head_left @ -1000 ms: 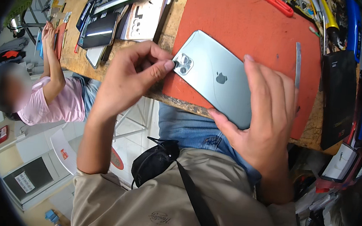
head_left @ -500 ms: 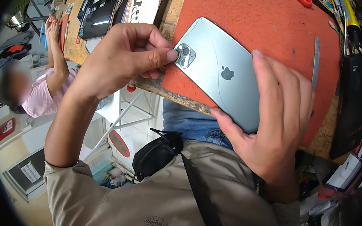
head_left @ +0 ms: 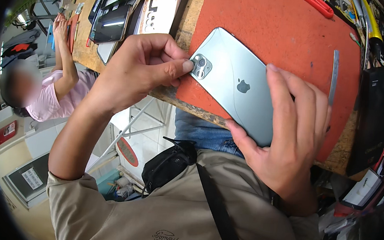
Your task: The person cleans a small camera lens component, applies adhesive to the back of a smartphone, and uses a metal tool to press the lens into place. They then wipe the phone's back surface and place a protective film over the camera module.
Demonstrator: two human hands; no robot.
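A smartphone (head_left: 227, 59) with a pale green-grey back lies face down, partly over the front edge of an orange-red work mat (head_left: 273, 22). Thin crack lines run across its back glass. My left hand (head_left: 134, 69) pinches the left corner between thumb and forefinger, right beside the camera bump (head_left: 201, 67); its other fingers are curled. At the opposite end, my right hand (head_left: 291, 133) grips the phone by its two long sides, thumb on the near one and fingertips on the far one. Its palm covers that end.
Stacked phones and tablets (head_left: 111, 24) sit at the back left. A metal strip (head_left: 333, 77) lies on the mat's right side, near a black box (head_left: 372, 117). Red-handled tool (head_left: 318, 4) at the far edge. Another person (head_left: 55, 92) works at the left.
The view has shifted slightly, so the bench and phone appear a little lower. Both hands keep the same hold, and the phone's pose looks nearly unchanged.
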